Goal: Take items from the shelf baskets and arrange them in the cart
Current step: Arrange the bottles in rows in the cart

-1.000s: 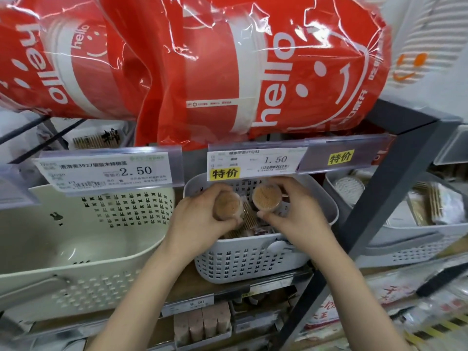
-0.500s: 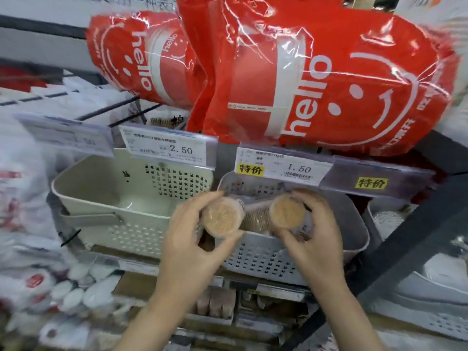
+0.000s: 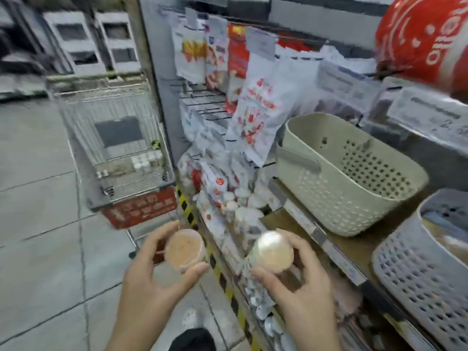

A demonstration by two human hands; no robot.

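Beside the shelf, each hand now grips a tub, clear of the white basket (image 3: 415,269), cart (image 3: 114,148) ahead.

Left hand (image 3: 149,277) holds left tub (image 3: 184,250); right hand (image 3: 301,282) holds right tub (image 3: 274,251).

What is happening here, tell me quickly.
A person is restocking a cart from store shelves. The left hand grips one small round clear tub of toothpicks, and the right hand grips a second like it. Both are clear of the grey perforated plastic basket; the wire shopping cart stands ahead.

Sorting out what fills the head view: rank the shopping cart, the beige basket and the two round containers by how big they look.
1. shopping cart
2. beige basket, nearly as large
3. The left container and right container look alike; unranked.
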